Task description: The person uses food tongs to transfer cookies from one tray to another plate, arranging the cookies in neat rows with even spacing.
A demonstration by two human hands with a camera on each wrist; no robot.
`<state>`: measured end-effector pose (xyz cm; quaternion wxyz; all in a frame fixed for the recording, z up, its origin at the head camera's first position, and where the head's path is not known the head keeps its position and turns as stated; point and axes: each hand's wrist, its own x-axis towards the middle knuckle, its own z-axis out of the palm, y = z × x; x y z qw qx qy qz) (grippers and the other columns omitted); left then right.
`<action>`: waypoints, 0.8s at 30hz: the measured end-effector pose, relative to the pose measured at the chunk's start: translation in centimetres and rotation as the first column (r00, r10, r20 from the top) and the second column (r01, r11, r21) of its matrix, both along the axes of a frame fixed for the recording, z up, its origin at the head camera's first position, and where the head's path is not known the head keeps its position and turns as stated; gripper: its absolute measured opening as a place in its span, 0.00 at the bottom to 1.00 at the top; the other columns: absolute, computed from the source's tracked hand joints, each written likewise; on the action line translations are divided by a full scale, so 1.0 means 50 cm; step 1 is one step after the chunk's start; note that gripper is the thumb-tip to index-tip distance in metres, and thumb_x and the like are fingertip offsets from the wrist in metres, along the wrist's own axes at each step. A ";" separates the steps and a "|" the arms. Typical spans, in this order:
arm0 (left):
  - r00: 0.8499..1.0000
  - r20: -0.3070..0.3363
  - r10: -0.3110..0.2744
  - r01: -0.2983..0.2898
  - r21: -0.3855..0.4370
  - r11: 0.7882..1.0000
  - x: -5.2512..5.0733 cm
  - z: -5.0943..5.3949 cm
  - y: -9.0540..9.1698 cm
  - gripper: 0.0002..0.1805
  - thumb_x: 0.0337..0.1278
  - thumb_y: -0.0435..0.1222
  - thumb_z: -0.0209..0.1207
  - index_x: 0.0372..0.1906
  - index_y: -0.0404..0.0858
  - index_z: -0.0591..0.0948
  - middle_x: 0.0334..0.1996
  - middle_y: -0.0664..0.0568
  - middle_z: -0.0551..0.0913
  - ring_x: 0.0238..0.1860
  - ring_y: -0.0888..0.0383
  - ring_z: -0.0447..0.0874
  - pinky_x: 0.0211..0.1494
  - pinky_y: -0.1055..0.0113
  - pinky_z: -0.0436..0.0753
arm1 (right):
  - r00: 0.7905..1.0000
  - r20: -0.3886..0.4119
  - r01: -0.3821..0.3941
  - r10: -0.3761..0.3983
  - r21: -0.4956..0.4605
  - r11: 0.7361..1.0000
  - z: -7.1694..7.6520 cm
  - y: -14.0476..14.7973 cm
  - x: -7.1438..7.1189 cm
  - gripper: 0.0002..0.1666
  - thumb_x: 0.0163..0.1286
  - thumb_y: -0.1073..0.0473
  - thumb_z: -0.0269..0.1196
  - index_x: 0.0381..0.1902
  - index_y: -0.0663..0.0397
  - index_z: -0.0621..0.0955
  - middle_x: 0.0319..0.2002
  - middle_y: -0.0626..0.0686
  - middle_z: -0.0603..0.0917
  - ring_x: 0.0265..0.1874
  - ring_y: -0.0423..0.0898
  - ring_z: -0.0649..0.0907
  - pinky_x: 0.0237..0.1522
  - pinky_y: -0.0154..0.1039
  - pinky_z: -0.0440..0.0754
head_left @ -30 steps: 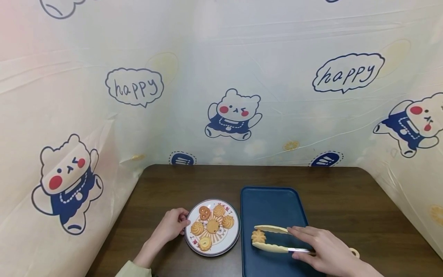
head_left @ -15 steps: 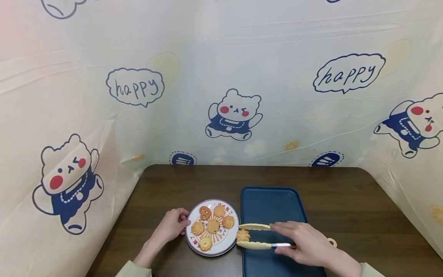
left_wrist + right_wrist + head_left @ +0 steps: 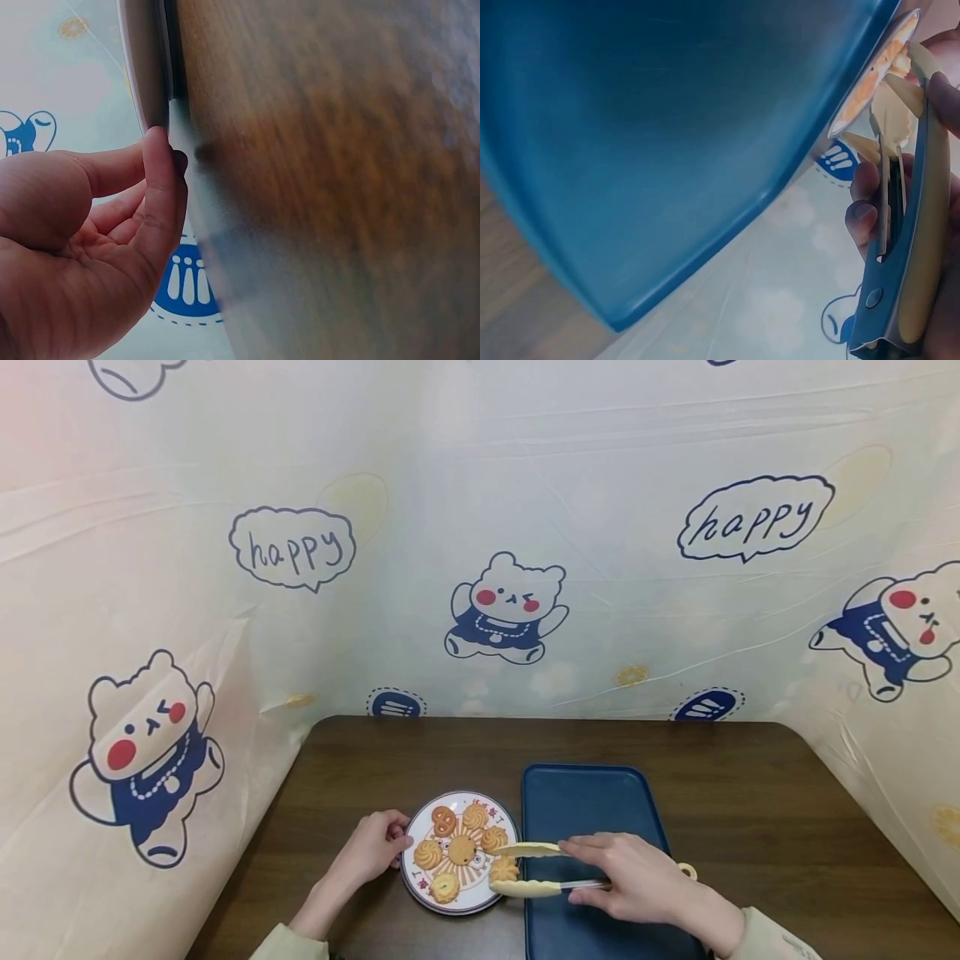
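My left hand (image 3: 372, 843) pinches the left rim of a round white plate (image 3: 474, 893) between thumb and fingers; in the left wrist view the plate (image 3: 144, 67) shows edge-on. Several cookies lie on it, among them a pretzel-shaped one (image 3: 444, 820) and a round one (image 3: 461, 851) in the middle. My right hand (image 3: 630, 881) holds cream-tipped tongs (image 3: 528, 888) from the right. Between the tong tips, over the plate's right side, is a flower-shaped cookie (image 3: 505, 869). Whether it touches the plate I cannot tell. The right wrist view shows the tongs (image 3: 922, 247) up close.
A dark blue rectangular tray (image 3: 585, 810) lies directly right of the plate, under my right hand. Both rest on a brown wooden table (image 3: 420, 752). A pale curtain (image 3: 405, 635) printed with bears closes off the back and sides.
My right hand has moved left with the tongs, carrying the flower-shaped cookie from above the tray across to the plate's right side. The left hand and the plate have stayed where they were.
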<state>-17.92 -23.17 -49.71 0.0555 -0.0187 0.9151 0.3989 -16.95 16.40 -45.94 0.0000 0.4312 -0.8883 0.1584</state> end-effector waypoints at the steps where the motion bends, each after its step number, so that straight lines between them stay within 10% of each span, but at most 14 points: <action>1: 1.000 0.000 0.000 0.000 0.000 1.000 0.000 0.000 0.000 0.11 0.60 0.27 0.65 0.47 0.28 0.81 0.26 0.50 0.75 0.22 0.58 0.76 0.23 0.66 0.80 | 1.000 0.005 -0.005 0.005 0.001 1.000 0.001 -0.004 -0.001 0.33 0.70 0.36 0.61 0.64 0.49 0.79 0.57 0.49 0.83 0.53 0.45 0.83 0.49 0.50 0.84; 24: 1.000 0.009 0.000 0.000 -0.017 1.000 -0.002 0.000 -0.002 0.12 0.60 0.28 0.65 0.48 0.28 0.81 0.27 0.50 0.74 0.22 0.58 0.76 0.23 0.66 0.80 | 0.995 0.081 -0.060 0.056 0.048 0.997 0.007 -0.063 -0.018 0.33 0.69 0.37 0.63 0.62 0.53 0.80 0.57 0.50 0.83 0.53 0.45 0.83 0.50 0.48 0.84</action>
